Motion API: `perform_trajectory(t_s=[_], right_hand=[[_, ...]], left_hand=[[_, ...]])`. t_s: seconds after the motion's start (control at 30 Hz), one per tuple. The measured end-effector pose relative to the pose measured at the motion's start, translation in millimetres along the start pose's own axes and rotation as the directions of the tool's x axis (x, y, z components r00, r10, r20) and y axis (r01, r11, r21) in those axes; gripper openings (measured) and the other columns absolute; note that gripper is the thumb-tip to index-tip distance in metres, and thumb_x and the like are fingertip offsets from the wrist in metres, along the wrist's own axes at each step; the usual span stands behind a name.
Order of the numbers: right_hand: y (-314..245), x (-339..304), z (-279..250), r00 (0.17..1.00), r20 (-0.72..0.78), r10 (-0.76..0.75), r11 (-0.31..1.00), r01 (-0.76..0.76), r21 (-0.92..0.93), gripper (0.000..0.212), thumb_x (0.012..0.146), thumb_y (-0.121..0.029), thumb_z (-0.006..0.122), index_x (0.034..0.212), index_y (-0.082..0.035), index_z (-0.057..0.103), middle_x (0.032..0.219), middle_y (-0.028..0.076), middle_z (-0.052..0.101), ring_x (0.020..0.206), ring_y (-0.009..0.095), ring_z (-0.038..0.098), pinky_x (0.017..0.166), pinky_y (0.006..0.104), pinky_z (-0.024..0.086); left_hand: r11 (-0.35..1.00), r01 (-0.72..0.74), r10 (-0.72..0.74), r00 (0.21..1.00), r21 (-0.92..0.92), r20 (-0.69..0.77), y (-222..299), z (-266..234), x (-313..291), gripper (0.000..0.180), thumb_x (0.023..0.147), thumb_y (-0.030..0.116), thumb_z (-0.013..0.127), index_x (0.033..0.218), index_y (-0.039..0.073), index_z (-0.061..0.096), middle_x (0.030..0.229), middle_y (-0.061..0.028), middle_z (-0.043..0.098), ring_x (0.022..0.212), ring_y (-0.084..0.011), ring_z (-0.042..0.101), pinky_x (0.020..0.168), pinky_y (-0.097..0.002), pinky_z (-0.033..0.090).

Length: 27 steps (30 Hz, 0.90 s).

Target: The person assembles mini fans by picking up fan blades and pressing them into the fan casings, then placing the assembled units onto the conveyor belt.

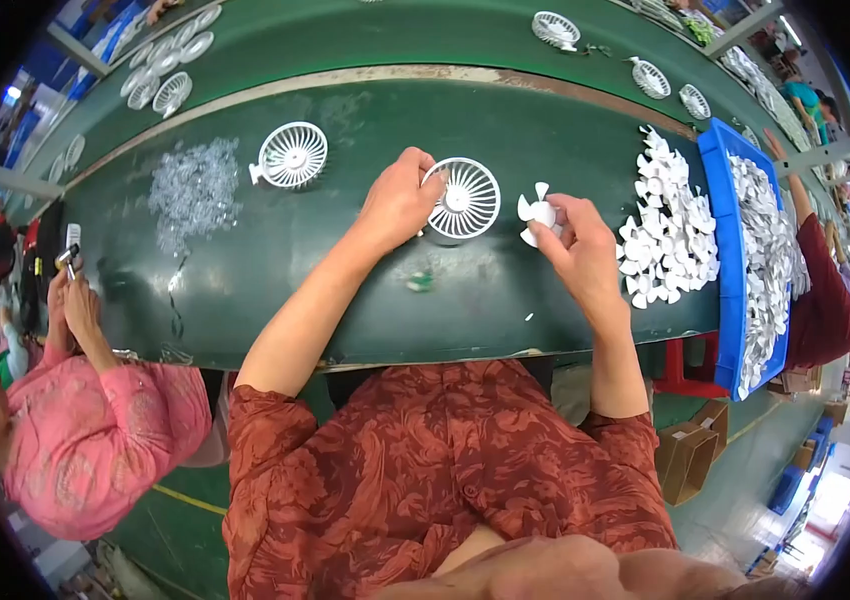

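On the green worktable, my left hand (401, 200) is closed on the left rim of a round white fan housing (472, 205), whose ribs spread out from a hub in the middle. Just right of it, my right hand (582, 245) pinches a small white fan blade (540, 213) between thumb and fingers. The blade and the housing are apart. Farther left lies another white fan housing (294, 156), with a short stub at its lower left. A pile of white fan blades (667, 230) spreads out to the right of my right hand.
A blue crate (732, 262) full of white blades stands at the table's right end. Small clear parts (195, 190) lie heaped at left. Behind the table, a green conveyor belt (375, 45) carries more housings. Co-workers sit at left and right; the left one's hands hold a tool.
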State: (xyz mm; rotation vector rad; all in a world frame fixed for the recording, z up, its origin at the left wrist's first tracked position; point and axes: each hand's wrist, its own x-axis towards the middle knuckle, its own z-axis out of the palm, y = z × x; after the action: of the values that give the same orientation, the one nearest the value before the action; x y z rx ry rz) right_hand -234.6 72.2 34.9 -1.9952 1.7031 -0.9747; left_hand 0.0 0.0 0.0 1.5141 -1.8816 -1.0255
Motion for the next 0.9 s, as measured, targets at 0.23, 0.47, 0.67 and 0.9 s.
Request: perform_trajectory(t_s=[0.23, 0.47, 0.67, 0.9], right_hand=[[-38, 4, 40, 0.945, 0.044, -0.325, 0.936, 0.328, -0.131, 0.033, 0.074, -0.015, 0.073, 0.103, -0.006, 0.06, 0.085, 0.009, 0.055, 0.07, 0.027, 0.059, 0.055, 0.0381, 0.048], [-33, 15, 64, 0.95, 0.074, -0.303, 0.938, 0.311, -0.156, 0.034, 0.074, -0.011, 0.073, 0.105, -0.007, 0.06, 0.088, 0.009, 0.055, 0.073, 0.027, 0.06, 0.058, 0.0386, 0.049], [-27, 27, 51, 0.917, -0.151, -0.37, 0.928, 0.36, -0.09, 0.042, 0.073, -0.011, 0.075, 0.11, 0.0, 0.058, 0.099, 0.015, 0.059, 0.084, 0.03, 0.061, 0.071, 0.0359, 0.05], [-2, 31, 53, 0.872, 0.478, 0.101, 0.843, -0.331, 0.425, 0.035, 0.078, -0.02, 0.076, 0.099, 0.003, 0.062, 0.085, 0.004, 0.065, 0.079, 0.01, 0.057, 0.072, 0.0266, 0.047]], left_hand=[[0.534, 0.178, -0.108, 0.984, -0.827, 0.142, -3, 13, -22, 0.043, 0.095, 0.039, 0.053, 0.099, -0.003, 0.056, 0.086, -0.0063, 0.061, 0.075, -0.0097, 0.059, 0.062, -0.025, 0.049], [0.557, 0.166, -0.057, 0.985, -0.814, 0.162, 4, 17, -27, 0.032, 0.09, 0.02, 0.062, 0.109, -0.005, 0.056, 0.093, -0.0081, 0.063, 0.081, -0.0099, 0.06, 0.068, -0.0247, 0.05], [0.671, 0.028, -0.023, 1.0, -0.741, 0.017, -3, 5, -22, 0.031, 0.088, 0.016, 0.062, 0.107, -0.007, 0.055, 0.091, -0.0107, 0.066, 0.078, -0.0113, 0.062, 0.068, -0.0261, 0.051], [0.9, -0.074, 0.084, 0.996, -0.431, 0.003, -2, 9, -28, 0.034, 0.084, 0.024, 0.064, 0.104, -0.003, 0.058, 0.088, -0.0193, 0.065, 0.079, -0.0281, 0.063, 0.071, -0.0363, 0.049]])
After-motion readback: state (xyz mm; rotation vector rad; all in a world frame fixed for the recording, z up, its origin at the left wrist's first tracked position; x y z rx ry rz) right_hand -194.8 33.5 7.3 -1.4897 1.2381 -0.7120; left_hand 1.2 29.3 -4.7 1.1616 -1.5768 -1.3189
